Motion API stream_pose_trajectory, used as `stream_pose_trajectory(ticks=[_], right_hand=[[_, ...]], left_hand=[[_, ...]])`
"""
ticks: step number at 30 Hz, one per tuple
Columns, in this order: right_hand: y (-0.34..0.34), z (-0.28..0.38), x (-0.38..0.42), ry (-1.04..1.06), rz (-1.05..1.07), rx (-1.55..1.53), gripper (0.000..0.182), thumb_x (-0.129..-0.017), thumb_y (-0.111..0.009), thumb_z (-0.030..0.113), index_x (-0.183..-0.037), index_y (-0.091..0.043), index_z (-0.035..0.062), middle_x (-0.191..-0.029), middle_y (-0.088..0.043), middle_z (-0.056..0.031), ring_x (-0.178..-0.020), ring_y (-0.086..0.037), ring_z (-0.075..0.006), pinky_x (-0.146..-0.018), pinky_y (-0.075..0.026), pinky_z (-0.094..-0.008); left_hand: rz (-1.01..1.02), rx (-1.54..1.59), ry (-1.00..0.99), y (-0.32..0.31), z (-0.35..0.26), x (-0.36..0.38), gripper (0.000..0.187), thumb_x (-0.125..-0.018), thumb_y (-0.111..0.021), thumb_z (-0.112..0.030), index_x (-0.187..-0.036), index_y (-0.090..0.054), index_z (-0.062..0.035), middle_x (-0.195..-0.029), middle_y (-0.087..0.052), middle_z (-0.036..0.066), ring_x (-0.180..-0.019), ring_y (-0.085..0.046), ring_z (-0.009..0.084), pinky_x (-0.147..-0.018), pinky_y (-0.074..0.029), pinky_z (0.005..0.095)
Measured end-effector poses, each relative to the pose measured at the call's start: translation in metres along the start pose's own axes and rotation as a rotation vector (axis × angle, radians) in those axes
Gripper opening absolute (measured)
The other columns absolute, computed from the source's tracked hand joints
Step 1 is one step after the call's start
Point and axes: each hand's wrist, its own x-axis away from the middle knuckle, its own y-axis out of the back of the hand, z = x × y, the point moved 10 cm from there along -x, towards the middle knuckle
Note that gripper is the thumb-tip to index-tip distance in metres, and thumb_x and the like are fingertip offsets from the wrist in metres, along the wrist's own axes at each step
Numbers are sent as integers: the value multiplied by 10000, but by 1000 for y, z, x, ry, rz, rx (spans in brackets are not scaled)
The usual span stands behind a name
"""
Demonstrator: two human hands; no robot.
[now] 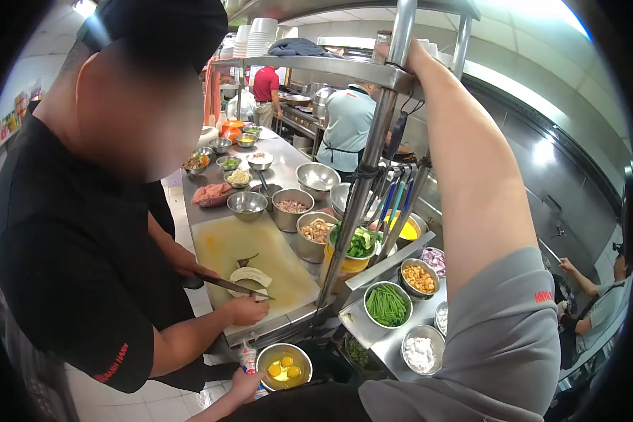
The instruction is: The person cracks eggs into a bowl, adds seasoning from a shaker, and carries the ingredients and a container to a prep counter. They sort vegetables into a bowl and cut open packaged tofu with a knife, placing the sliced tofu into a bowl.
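Low in the frame, my left hand (246, 385) is closed at the side of a metal bowl (309, 371) with several raw eggs in it. Between that hand and the rim is a white packet (248, 357) with red and blue print. My right arm stretches up to the steel shelf (309, 64); my right hand (416, 60) is at its edge, near white containers (432, 49). The upright pole partly covers that hand, and its fingers are hidden.
At left, a co-worker in black holds a knife (232, 283) over a cutting board (214, 243). Metal bowls of food line the counter, with green beans (387, 305) and white powder (420, 354) nearer me. A steel pole (362, 183) rises ahead. Other people work behind and at right.
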Motion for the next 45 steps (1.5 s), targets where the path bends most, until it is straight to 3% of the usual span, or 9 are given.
stream_pose_trajectory(ticks=[5, 8, 11, 18, 22, 27, 30, 36, 45], right_hand=[[51, -1, 39, -64, -283, -5, 685, -770, -799, 343, -1318, -508, 52, -1149, -677, -177, -1035, -646, -261, -894, -518, -400], [95, 18, 94, -26, -353, -17, 763, -759, -803, 342, -1372, -442, 65, -1242, -650, -167, -1090, -647, -260, -922, -511, -373], [130, -2, 142, 68, -365, -232, 744, -769, -812, 297, -1363, -443, 41, -1265, -627, -161, -1069, -653, -251, -880, -536, -385], [41, -2, 398, -304, 17, -1581, 537, -954, -612, 203, -1424, -372, 102, -1343, -532, -182, -1195, -570, -389, -898, -524, -614], [-42, -7, 543, -674, 60, -2114, 505, -944, -499, 287, -1420, -423, 137, -1298, -571, -143, -1239, -536, -352, -877, -514, -507], [-88, 5, 660, -1021, 90, -2162, 702, -925, -477, 536, -1462, -419, 87, -1315, -568, -155, -1118, -590, -325, -755, -478, -396], [-95, 15, 696, -898, 225, -1894, 664, -909, -636, 430, -1424, -440, 60, -1329, -559, -139, -1110, -601, -254, -650, -482, -293], [-82, 43, 732, -1008, 417, -1541, 564, -927, -656, 210, -1420, -422, 64, -1410, -486, -142, -1170, -600, -296, -730, -586, -384], [-89, 64, 783, -1227, 541, -1719, 595, -989, -502, 499, -1448, -368, 146, -1304, -562, -95, -916, -666, -240, -504, -440, -261]], left_hand=[[-18, -163, -46, 0, 36, -35, 475, -701, -779, -184, -1075, -618, 61, -1000, -703, 174, -873, -697, 240, -793, -545, 360], [-36, -87, -15, 5, -30, 19, 451, -715, -767, -185, -1069, -627, 55, -986, -705, 182, -890, -697, 251, -800, -544, 370], [43, 90, -36, -13, 29, -25, 448, -731, -755, -176, -1093, -625, 53, -1009, -697, 154, -899, -678, 225, -791, -542, 364], [179, 255, -11, -42, 25, -21, 406, -809, -675, -75, -1190, -580, 28, -1030, -674, 130, -890, -659, 210, -796, -521, 350], [255, 313, 2, -60, 19, -11, 412, -824, -640, -41, -1226, -571, 17, -1051, -677, 128, -907, -678, 237, -810, -544, 370], [289, 291, 56, -72, 22, 1, 372, -827, -642, -55, -1185, -583, 27, -1028, -676, 128, -865, -681, 218, -766, -552, 357], [301, 217, 81, -75, 30, 2, 416, -859, -626, -57, -1256, -541, 36, -1074, -661, 143, -910, -680, 242, -800, -559, 397], [315, 244, 79, -80, 5, 29, 372, -837, -648, -54, -1182, -537, 30, -1022, -661, 131, -846, -677, 210, -767, -557, 350], [336, 255, 72, -80, 2, 38, 388, -848, -650, -53, -1200, -516, 45, -1031, -657, 137, -861, -676, 205, -778, -557, 348]])
